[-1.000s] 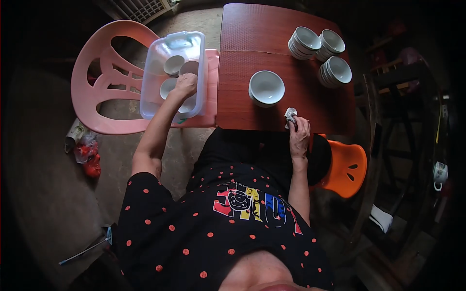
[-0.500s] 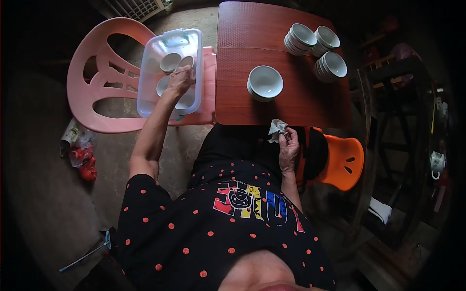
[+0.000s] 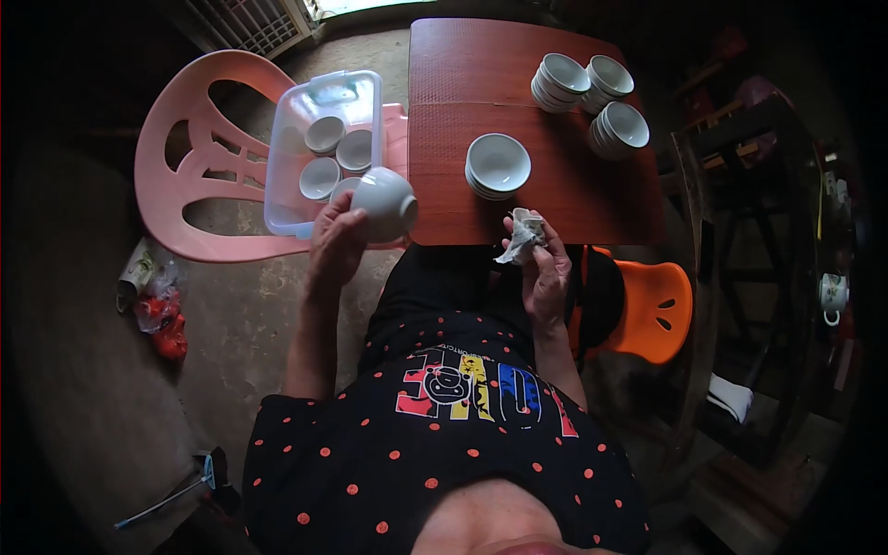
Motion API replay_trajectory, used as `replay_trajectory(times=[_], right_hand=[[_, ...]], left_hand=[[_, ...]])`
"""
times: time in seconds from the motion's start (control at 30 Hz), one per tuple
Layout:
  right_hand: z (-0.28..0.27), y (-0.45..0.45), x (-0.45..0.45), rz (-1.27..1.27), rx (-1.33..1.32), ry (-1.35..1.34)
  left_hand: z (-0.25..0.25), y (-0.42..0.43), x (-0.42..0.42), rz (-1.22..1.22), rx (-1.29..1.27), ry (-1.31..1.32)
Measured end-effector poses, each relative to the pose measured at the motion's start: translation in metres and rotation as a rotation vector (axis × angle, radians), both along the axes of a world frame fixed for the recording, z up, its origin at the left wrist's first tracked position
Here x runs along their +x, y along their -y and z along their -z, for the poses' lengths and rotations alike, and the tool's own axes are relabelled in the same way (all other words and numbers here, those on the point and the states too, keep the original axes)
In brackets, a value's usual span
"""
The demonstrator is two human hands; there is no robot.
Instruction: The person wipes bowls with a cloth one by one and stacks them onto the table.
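Observation:
My left hand (image 3: 335, 242) grips a white bowl (image 3: 385, 205) by its rim, tilted on its side with the base turned to the right. The bowl is in the air between the clear plastic tub (image 3: 275, 205) and the red-brown table (image 3: 444, 129). Inside the tub sit several more white bowls (image 3: 326, 134). A crumpled whitish cloth (image 3: 524, 237) is pinched in my right hand (image 3: 546, 273), just off the table's near edge. Closest to that hand on the table is a short stack of bowls (image 3: 499, 165).
Several taller bowl stacks (image 3: 561, 83) stand at the table's far right. The tub rests on a pink plastic chair (image 3: 162, 176). An orange stool (image 3: 655, 301) is right of my legs. Plastic bags (image 3: 165, 314) lie on the floor at left. A dark wooden frame (image 3: 703, 305) stands at right.
My left hand has lifted a bowl out of the tub and brought it toward me and slightly right. The right hand has raised and turned the cloth a little.

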State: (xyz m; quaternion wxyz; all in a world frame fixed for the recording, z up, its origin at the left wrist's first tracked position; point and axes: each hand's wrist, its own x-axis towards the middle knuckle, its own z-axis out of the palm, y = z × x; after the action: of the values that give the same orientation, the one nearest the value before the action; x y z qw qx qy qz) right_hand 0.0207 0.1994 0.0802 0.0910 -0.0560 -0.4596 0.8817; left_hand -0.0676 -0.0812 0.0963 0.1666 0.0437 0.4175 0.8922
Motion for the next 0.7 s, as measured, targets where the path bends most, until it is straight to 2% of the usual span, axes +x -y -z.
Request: replay_trajectory(times=[0.1,0.17,0.2,0.27,0.3,0.33,0.37,0.4,0.5,0.53,0.6,0.63,0.67,0.7], right_hand=[[-0.023,0.015,-0.001,0.065,0.322,-0.137],[-0.033,0.021,-0.001,0.044,0.821,-0.347],[-0.038,0.029,0.001,-0.016,0.973,-0.394],[-0.045,0.029,-0.003,0.013,1.493,-0.538],[-0.027,0.025,-0.009,0.062,1.341,-0.488],[-0.023,0.021,-0.012,-0.010,1.015,-0.293],[-0.019,0.017,-0.012,-0.080,0.681,-0.102],[-0.016,0.008,-0.015,-0.204,0.479,0.027],[-0.012,0.004,-0.011,-0.250,0.372,0.099],[-0.024,0.012,-0.005,-0.148,0.484,0.033],[-0.029,0.020,0.004,-0.025,1.050,-0.296],[-0.037,0.026,0.008,-0.043,1.267,-0.434],[-0.037,0.029,0.008,-0.048,1.266,-0.435],[-0.035,0.032,0.008,-0.053,1.288,-0.439]], left_hand=[[0.005,-0.038,0.025,0.180,0.031,0.011],[0.006,-0.061,0.035,0.282,-0.039,0.024],[0.001,-0.073,0.042,0.297,-0.118,0.000],[0.008,-0.097,0.053,0.284,-0.135,-0.116],[0.008,-0.103,0.057,0.292,-0.138,-0.155],[0.005,-0.102,0.059,0.400,-0.207,-0.160],[0.004,-0.104,0.061,0.406,-0.209,-0.154],[0.001,-0.105,0.064,0.438,-0.267,-0.150],[0.004,-0.105,0.069,0.479,-0.331,-0.144],[0.007,-0.103,0.070,0.487,-0.335,-0.132],[0.015,-0.100,0.073,0.415,-0.348,-0.146],[0.012,-0.101,0.074,0.349,-0.360,-0.160],[0.000,-0.102,0.077,0.266,-0.389,-0.268],[0.002,-0.101,0.078,0.262,-0.389,-0.266]])
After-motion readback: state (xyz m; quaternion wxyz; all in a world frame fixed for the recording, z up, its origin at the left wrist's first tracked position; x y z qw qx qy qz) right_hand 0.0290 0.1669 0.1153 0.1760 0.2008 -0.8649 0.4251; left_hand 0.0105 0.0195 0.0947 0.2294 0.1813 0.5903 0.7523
